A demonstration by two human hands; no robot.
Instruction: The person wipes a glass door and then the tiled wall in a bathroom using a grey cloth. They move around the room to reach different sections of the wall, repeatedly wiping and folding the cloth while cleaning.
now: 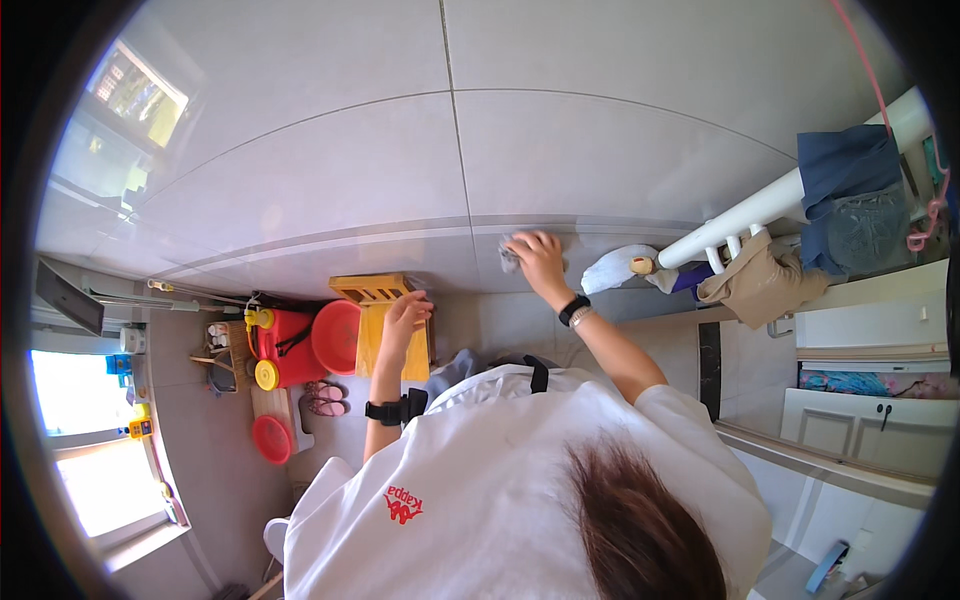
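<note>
My right hand (542, 268) presses a crumpled grey cloth (510, 258) to the pale tiled wall (590, 150), just by a darker horizontal stripe. The fingers are bent over the cloth and hide part of it. On the left, my left hand (404, 318) hangs in the air in front of a yellow wooden chair (372, 340), its fingers loosely bent and apart, with nothing seen in them. Dark bands circle both wrists.
Left of the chair are a red basin (337, 338), a red jug with yellow caps (290, 345) and pink slippers (326, 398). On the right, a white rail (740, 218) carries a beige cloth (765, 280), a white cloth (615, 268) and a blue cloth (845, 165).
</note>
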